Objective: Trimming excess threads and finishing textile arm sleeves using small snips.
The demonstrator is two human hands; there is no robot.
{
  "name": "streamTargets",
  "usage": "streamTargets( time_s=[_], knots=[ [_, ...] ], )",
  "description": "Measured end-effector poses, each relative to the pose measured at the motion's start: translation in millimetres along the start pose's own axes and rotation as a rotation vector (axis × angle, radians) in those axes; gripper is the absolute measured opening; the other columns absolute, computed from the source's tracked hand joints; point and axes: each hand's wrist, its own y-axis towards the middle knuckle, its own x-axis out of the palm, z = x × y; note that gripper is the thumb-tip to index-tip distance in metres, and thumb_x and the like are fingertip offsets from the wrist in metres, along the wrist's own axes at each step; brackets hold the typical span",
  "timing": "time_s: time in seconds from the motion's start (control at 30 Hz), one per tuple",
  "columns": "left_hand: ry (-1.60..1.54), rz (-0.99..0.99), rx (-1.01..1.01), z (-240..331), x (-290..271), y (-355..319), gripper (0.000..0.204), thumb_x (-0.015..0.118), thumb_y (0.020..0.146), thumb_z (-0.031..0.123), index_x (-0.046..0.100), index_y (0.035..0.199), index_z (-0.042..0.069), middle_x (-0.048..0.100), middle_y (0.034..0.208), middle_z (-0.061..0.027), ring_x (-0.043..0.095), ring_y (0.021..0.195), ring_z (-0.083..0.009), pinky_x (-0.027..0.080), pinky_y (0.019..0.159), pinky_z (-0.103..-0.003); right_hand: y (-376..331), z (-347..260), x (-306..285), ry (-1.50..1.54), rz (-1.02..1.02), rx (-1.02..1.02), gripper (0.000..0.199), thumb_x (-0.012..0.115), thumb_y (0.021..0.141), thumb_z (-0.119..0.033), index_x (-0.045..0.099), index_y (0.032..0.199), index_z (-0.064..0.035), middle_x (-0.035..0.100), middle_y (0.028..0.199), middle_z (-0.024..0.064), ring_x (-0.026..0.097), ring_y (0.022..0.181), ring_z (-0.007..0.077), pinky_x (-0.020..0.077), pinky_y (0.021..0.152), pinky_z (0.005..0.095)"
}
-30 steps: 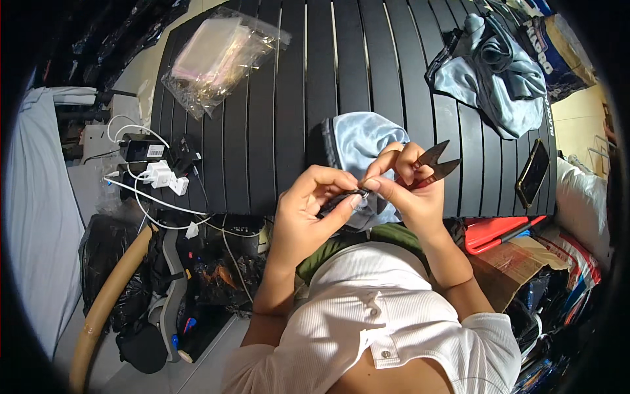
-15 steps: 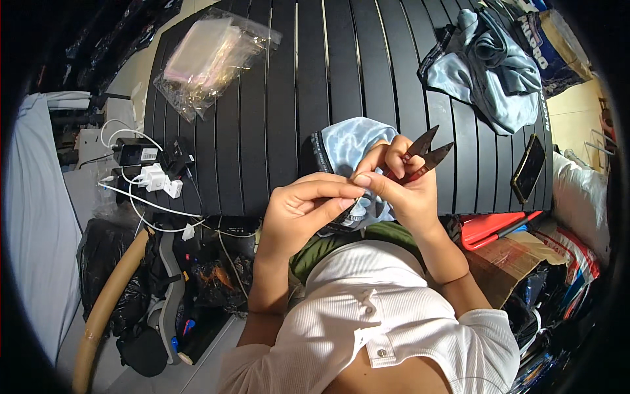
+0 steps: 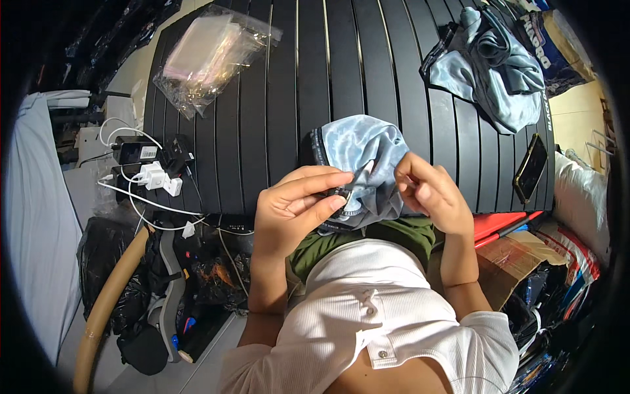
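Observation:
A shiny light-blue patterned garment [image 3: 367, 148] with dark elastic edging lies bunched at the near edge of the black table, partly over my lap. My left hand [image 3: 295, 207] is closed at its left side, thumb and fingertips pinching a dark seam of it. Just to the garment's right, my right hand [image 3: 436, 194] is raised with its fingers curled in. What it holds, if anything, is hidden; the scissors seen earlier do not show. A second light-blue garment [image 3: 508, 82] lies crumpled at the table's far right.
On the black slatted table [image 3: 282, 98] lies a clear plastic bag of flat sleeves [image 3: 203, 52] at far left. A phone [image 3: 530, 169] rests by the right edge. White chargers and cables [image 3: 154, 177] sit at left. A cardboard box [image 3: 525, 253] stands below right.
My right hand has moved right and down, away from my left hand, and turned; the scissors in it have gone out of sight. My left hand stays at the garment.

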Motion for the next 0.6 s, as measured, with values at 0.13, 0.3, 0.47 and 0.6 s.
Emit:
streamTargets(
  time_s=[0.13, 0.3, 0.47, 0.6],
  knots=[
    [0.051, -0.006, -0.016, 3.8, 1.3, 0.2, 0.031, 0.058, 0.068, -0.016, 0.059, 0.099, -0.009, 0.054, 0.105, -0.0154, 0.056, 0.094, -0.0186, 0.046, 0.079, -0.025, -2.1, 5.8, 0.2, -0.135, -0.066, -0.019, 0.043, 0.053, 0.081, -0.040, 0.044, 0.071, 0.0003, 0.037, 0.055, 0.0025, 0.035, 0.047, 0.0102, 0.0274, 0.044, 0.0253],
    [0.185, -0.092, 0.028, 3.8, -1.0, 0.7, 0.032, 0.059, 0.067, -0.017, 0.059, 0.099, -0.008, 0.054, 0.104, -0.0148, 0.056, 0.093, -0.0181, 0.047, 0.078, -0.024, 2.3, -4.9, 2.5, -0.276, -0.216, -0.031, 0.029, 0.060, 0.080, -0.029, 0.052, 0.072, -0.0029, 0.043, 0.049, 0.0085, 0.043, 0.042, 0.0200, 0.0327, 0.043, 0.0291],
    [0.287, -0.299, 0.098, 0.3, -9.0, 6.3, 0.032, 0.061, 0.067, -0.015, 0.060, 0.098, -0.007, 0.055, 0.102, -0.0158, 0.057, 0.094, -0.0203, 0.048, 0.082, -0.027, 5.4, -7.1, 4.5, -0.270, -0.235, -0.004, 0.030, 0.060, 0.080, -0.032, 0.054, 0.070, -0.0035, 0.042, 0.047, 0.0083, 0.044, 0.041, 0.0203, 0.0328, 0.043, 0.0300],
    [0.222, -0.323, 0.079, -2.8, -9.1, 7.3, 0.032, 0.060, 0.067, -0.016, 0.060, 0.098, -0.008, 0.055, 0.102, -0.0162, 0.057, 0.095, -0.0213, 0.048, 0.083, -0.028, 5.6, -6.4, 7.4, -0.294, -0.264, -0.040, 0.031, 0.060, 0.081, -0.032, 0.053, 0.068, -0.0036, 0.039, 0.046, 0.0076, 0.041, 0.040, 0.0193, 0.0317, 0.042, 0.0294]
  ],
)
